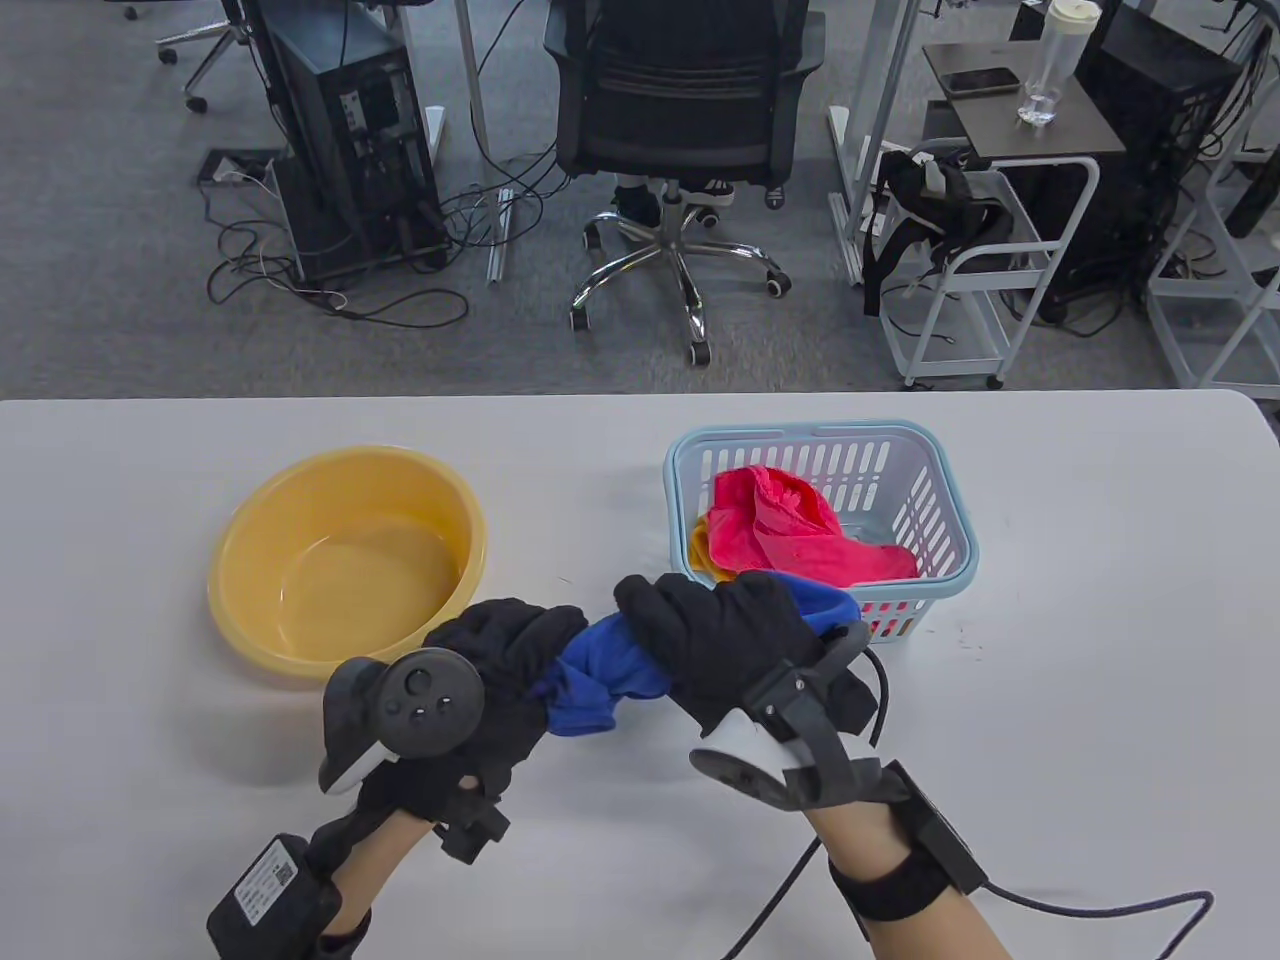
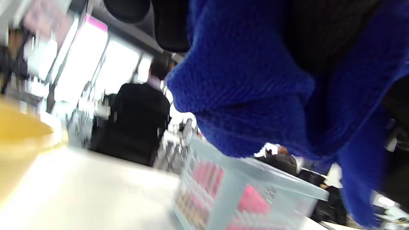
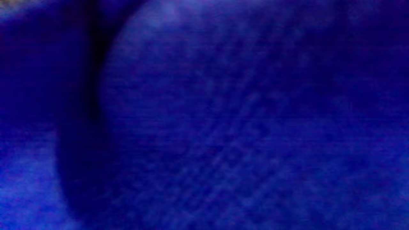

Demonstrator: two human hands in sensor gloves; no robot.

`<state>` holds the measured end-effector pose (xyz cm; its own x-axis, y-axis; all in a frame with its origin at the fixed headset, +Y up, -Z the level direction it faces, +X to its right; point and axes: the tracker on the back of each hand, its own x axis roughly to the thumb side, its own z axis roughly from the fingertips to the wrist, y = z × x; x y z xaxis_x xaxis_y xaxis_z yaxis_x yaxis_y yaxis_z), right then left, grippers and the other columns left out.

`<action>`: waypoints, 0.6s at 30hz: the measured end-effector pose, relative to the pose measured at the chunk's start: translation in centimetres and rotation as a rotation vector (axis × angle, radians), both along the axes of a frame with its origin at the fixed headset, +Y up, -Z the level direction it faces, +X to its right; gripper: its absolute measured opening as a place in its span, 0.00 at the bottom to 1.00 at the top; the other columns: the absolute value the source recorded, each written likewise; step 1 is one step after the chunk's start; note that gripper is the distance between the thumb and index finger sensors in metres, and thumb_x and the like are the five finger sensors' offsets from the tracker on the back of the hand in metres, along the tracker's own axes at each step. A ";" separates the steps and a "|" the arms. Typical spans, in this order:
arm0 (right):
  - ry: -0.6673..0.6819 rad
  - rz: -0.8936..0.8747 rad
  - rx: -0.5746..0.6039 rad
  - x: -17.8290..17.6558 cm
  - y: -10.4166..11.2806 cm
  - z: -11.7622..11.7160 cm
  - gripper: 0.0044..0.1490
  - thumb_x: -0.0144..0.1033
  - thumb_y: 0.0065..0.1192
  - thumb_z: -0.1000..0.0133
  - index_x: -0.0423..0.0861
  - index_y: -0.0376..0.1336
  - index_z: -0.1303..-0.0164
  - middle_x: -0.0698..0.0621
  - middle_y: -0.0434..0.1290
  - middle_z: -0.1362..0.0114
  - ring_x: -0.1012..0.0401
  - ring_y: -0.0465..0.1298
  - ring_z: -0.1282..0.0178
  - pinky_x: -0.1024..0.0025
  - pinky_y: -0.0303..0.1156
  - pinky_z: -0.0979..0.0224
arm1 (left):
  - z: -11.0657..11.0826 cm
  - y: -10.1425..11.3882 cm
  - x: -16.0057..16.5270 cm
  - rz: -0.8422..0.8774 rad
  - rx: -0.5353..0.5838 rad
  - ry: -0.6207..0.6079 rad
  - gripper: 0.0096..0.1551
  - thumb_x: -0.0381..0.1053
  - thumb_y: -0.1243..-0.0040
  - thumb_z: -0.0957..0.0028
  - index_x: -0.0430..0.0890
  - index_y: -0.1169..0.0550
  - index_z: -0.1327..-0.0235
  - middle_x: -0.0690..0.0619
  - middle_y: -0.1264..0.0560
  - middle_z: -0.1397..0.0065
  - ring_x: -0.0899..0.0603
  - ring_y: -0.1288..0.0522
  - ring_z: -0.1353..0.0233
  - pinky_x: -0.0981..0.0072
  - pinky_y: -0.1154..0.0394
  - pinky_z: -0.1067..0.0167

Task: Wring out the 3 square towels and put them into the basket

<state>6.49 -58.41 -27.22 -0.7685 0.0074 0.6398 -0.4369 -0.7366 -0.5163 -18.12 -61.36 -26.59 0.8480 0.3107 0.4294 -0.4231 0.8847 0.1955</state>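
A blue towel (image 1: pixel 600 670) is bunched into a twisted roll between both gloved hands, above the table in front of the basket. My left hand (image 1: pixel 505 650) grips its left end and my right hand (image 1: pixel 715 625) grips its right end, which pokes out by the basket's front wall. The light blue basket (image 1: pixel 945 470) holds a pink towel (image 1: pixel 790 535) over an orange towel (image 1: pixel 698 545). In the left wrist view the blue towel (image 2: pixel 255 86) hangs close, with the basket (image 2: pixel 252 188) behind it. Blue towel (image 3: pixel 223 121) fills the right wrist view.
A yellow basin (image 1: pixel 345 560) with a little water sits on the white table (image 1: pixel 1100 650), left of the hands. Beyond the table's far edge stand an office chair (image 1: pixel 680 120), a computer tower (image 1: pixel 355 130) and a white cart (image 1: pixel 985 260).
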 end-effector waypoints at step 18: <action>1.046 -0.425 -1.472 -2.1 -7.5 -5.2 0.35 0.53 0.71 0.43 0.35 0.73 0.42 0.49 0.85 0.50 0.64 0.86 0.76 0.58 0.81 0.66 | 4.8 1.0 1.9 -0.187 0.688 -0.047 0.33 0.67 0.42 0.48 0.78 0.43 0.33 0.71 0.43 0.22 0.47 0.46 0.14 0.47 0.53 0.16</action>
<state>4.34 -65.89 -32.40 0.0886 0.9916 0.0937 -0.3692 -0.0547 0.9278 -16.26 -60.35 -21.80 0.8366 -0.1920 0.5130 -0.2982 0.6259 0.7207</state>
